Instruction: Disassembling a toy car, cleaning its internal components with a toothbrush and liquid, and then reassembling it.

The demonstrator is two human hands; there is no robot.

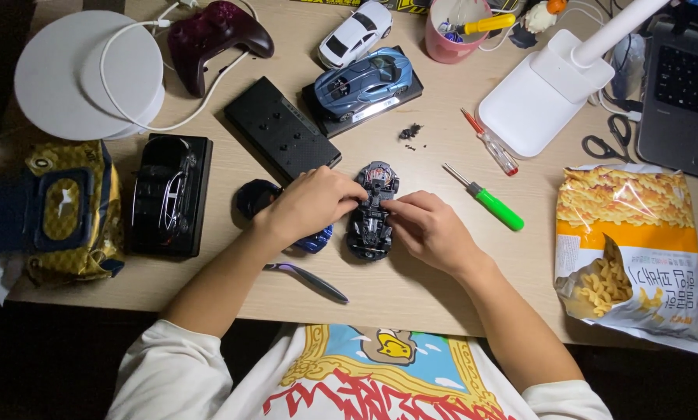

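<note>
Toy car chassis (371, 211), black and stripped of its shell, lies on the table (411, 288) between both hands, its long axis pointing away from the person. The left hand (312, 204) and right hand (429, 230) pinch it from each side, equally near. Fingertips and small inner parts are hard to see.
</note>
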